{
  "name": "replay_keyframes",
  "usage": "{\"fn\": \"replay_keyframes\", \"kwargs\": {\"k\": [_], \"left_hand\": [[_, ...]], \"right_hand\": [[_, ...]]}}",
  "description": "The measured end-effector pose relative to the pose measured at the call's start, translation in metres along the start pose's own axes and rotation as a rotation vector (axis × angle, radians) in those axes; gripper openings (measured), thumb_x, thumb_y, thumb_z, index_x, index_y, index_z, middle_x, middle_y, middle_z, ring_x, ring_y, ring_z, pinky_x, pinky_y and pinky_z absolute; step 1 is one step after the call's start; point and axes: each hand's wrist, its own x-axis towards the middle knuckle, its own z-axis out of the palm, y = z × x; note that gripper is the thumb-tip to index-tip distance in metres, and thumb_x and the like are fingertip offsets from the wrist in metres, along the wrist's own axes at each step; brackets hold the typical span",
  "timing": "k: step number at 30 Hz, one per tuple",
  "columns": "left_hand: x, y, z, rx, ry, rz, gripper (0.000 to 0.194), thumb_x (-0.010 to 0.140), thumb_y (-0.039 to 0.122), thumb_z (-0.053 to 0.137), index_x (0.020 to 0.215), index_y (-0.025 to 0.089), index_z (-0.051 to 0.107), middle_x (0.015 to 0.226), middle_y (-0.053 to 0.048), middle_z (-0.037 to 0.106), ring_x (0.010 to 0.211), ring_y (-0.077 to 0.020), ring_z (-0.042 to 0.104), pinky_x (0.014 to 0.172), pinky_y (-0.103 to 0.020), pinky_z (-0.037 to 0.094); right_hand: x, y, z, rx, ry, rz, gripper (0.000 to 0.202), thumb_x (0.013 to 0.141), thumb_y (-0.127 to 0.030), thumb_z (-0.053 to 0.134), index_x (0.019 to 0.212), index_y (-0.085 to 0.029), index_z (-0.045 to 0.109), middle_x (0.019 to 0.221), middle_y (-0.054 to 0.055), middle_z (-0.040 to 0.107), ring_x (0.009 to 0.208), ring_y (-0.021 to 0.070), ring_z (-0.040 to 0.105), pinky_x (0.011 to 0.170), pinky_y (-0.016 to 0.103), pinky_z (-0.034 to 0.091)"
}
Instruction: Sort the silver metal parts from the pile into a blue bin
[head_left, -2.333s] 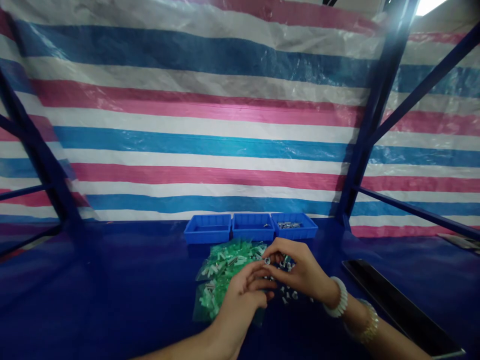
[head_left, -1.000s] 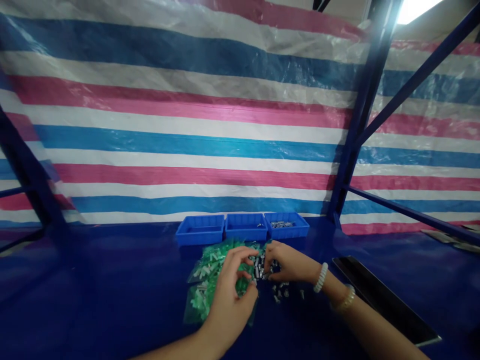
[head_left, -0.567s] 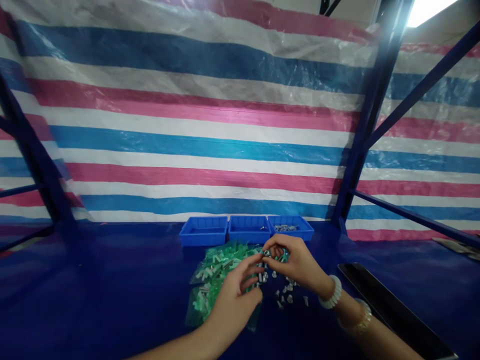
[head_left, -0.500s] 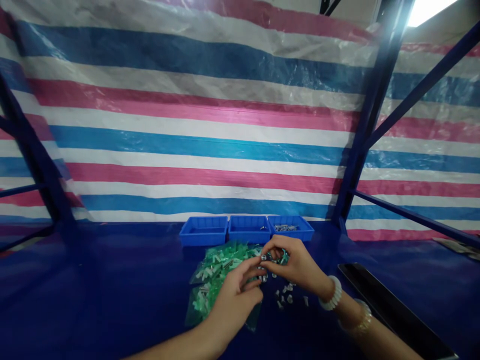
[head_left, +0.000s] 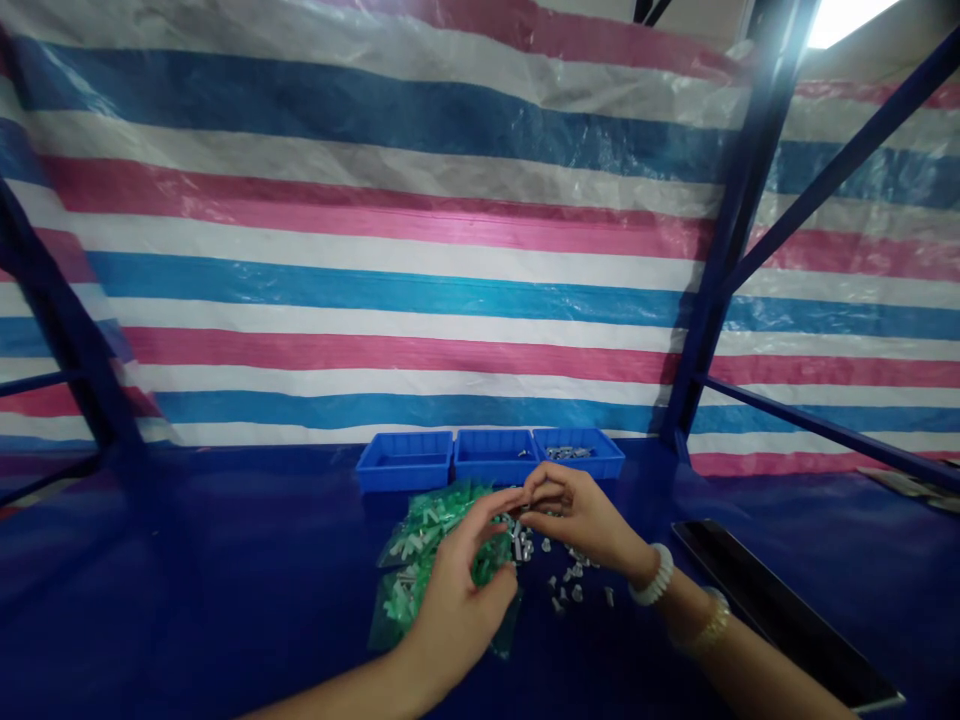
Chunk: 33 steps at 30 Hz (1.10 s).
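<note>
My left hand (head_left: 463,590) is over the bags of green and white pieces (head_left: 420,540), its thumb spread away from the fingers and its fingertips meeting those of my other hand. My right hand (head_left: 581,515) is pinched closed at the fingertips; what it holds, if anything, is too small to make out. Small metal screws (head_left: 576,592) lie loose on the blue table below my right hand. Several shiny metal parts (head_left: 521,542) sit between the two hands, beside the bags.
Three blue trays (head_left: 405,463) stand in a row behind the bags; the right one holds metal pieces (head_left: 570,453). A long black flat object (head_left: 780,610) lies at the right. Blue frame posts (head_left: 709,300) and a striped sheet (head_left: 420,290) stand behind.
My left hand has opened, its thumb and fingers now further apart. My right hand has shifted slightly left and up. The view has moved a little.
</note>
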Motion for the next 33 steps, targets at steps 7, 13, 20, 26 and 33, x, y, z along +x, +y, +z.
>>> {"fn": "replay_keyframes", "kwargs": {"k": [7,13,20,26,33], "left_hand": [[0.006,0.002,-0.003,0.046,0.038,0.047,0.052,0.070,0.005,0.045,0.118,0.023,0.056,0.128,-0.006,0.058,0.125,-0.0250,0.048,0.105,-0.044,0.038],[0.009,0.000,-0.006,0.069,0.069,0.031,0.053,0.069,0.004,0.044,0.117,0.023,0.056,0.125,-0.006,0.059,0.121,-0.0245,0.050,0.103,-0.044,0.039],[0.011,-0.003,-0.008,0.086,0.085,0.029,0.050,0.071,0.005,0.044,0.116,0.023,0.057,0.122,-0.006,0.060,0.118,-0.0239,0.052,0.101,-0.045,0.040],[0.011,-0.005,-0.008,0.083,0.110,0.017,0.047,0.071,0.006,0.046,0.113,0.022,0.058,0.119,-0.006,0.060,0.115,-0.0234,0.053,0.099,-0.042,0.042],[0.010,-0.007,-0.008,0.089,0.121,0.040,0.046,0.069,0.005,0.046,0.110,0.022,0.059,0.114,-0.006,0.061,0.110,-0.0231,0.055,0.095,-0.041,0.044]], "right_hand": [[0.014,0.007,-0.025,-0.256,0.221,-0.103,0.024,0.082,-0.036,0.062,0.096,-0.018,0.067,0.087,0.005,0.072,0.082,0.0195,0.069,0.074,0.033,0.056],[0.039,0.035,-0.068,-0.698,0.471,-0.076,0.026,0.084,-0.030,0.057,0.102,-0.014,0.067,0.081,0.008,0.071,0.078,0.0231,0.065,0.075,0.038,0.050],[0.019,0.033,-0.048,-0.804,0.167,-0.100,0.014,0.080,-0.017,0.060,0.088,-0.017,0.071,0.088,0.008,0.072,0.084,0.0230,0.062,0.082,0.037,0.045],[0.004,0.024,-0.004,-0.817,-0.203,-0.126,0.011,0.071,-0.011,0.065,0.076,-0.019,0.071,0.072,0.001,0.069,0.072,0.0174,0.060,0.073,0.028,0.044],[-0.001,0.024,0.007,-0.934,-0.202,-0.082,0.015,0.070,-0.020,0.066,0.084,-0.017,0.068,0.081,0.005,0.065,0.081,0.0206,0.057,0.073,0.028,0.044]]}}
